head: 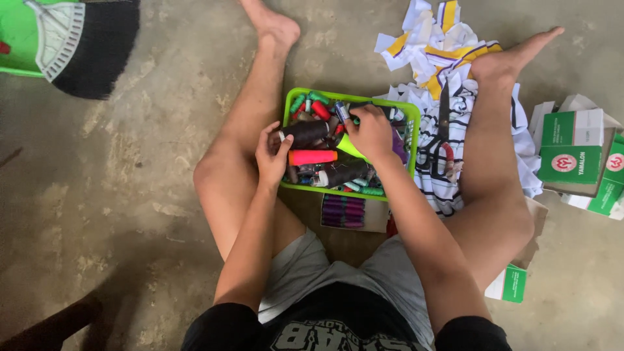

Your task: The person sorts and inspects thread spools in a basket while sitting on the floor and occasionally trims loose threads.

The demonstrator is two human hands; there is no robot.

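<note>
1. A person sits on a concrete floor (130, 169) with a green basket (413, 140) of thread spools between bare legs.
2. The left hand (273, 156) grips a dark spool (305, 132) at the basket's left edge.
3. The right hand (370, 133) is curled closed inside the basket, pinching a small blue spool (342, 112).
4. An orange spool (313, 156) lies just beside the left hand.
5. White, yellow and purple cloth (435, 45) lies to the right, with green boxes (572, 153) at the far right.

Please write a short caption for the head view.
Seated on the floor, left hand grips a dark spool; right hand digs into green basket.
</note>
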